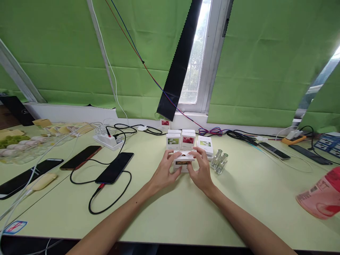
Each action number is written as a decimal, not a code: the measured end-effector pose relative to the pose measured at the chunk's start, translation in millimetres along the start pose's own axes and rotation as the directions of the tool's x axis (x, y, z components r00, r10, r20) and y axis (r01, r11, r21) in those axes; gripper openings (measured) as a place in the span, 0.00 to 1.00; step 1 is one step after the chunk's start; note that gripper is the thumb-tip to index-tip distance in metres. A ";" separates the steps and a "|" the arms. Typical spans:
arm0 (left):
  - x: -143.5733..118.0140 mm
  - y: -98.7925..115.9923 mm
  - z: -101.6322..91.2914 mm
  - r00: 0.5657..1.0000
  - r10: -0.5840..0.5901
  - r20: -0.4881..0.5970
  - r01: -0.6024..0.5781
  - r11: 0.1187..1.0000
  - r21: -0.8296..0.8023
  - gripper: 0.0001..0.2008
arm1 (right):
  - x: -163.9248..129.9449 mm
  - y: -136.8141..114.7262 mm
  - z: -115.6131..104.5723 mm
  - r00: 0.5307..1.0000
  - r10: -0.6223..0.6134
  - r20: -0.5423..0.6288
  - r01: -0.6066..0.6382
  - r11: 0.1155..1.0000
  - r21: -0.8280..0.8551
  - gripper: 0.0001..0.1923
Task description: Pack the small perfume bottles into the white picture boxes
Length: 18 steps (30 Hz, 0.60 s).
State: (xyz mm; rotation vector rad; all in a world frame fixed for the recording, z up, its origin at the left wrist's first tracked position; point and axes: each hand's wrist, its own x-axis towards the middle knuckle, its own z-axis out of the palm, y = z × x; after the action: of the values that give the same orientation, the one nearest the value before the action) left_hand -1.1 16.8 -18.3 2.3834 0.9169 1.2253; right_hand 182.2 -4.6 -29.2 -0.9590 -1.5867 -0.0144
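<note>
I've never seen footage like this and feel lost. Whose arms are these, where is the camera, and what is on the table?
There is no machine here: a person wears a camera on the head, looking down at their own bare arms. The left hand and right hand together hold a small white box on a pale green table. Behind it stand more white boxes; beside it are two small glass bottles. To the left lie phones on charging cables and a power strip.
</note>
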 end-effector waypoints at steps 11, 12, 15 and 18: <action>-0.3 0.2 -1.0 0.999 -0.014 0.030 0.015 1.000 -0.014 0.25 | 1.3 -0.9 -0.6 1.000 0.006 0.008 -0.006 1.000 -0.002 0.16; -0.3 0.1 -0.9 0.999 -0.016 0.029 0.017 1.000 -0.013 0.25 | 1.1 -0.9 -0.5 1.000 0.009 0.009 -0.009 1.000 -0.001 0.16; -0.3 -0.3 -0.6 1.000 -0.017 0.022 0.017 1.000 -0.010 0.25 | 0.7 -0.5 -0.2 1.000 0.013 0.011 -0.013 1.000 0.006 0.17; -0.1 -0.6 -0.2 1.000 -0.013 0.017 0.013 1.000 -0.001 0.25 | 0.6 0.2 0.2 1.000 0.014 0.010 -0.015 1.000 0.011 0.17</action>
State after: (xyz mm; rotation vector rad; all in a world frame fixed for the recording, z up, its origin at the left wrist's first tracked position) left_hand -1.5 17.2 -18.5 2.3789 0.9250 1.1987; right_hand 182.1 -4.0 -28.8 -0.9632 -1.5876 0.0096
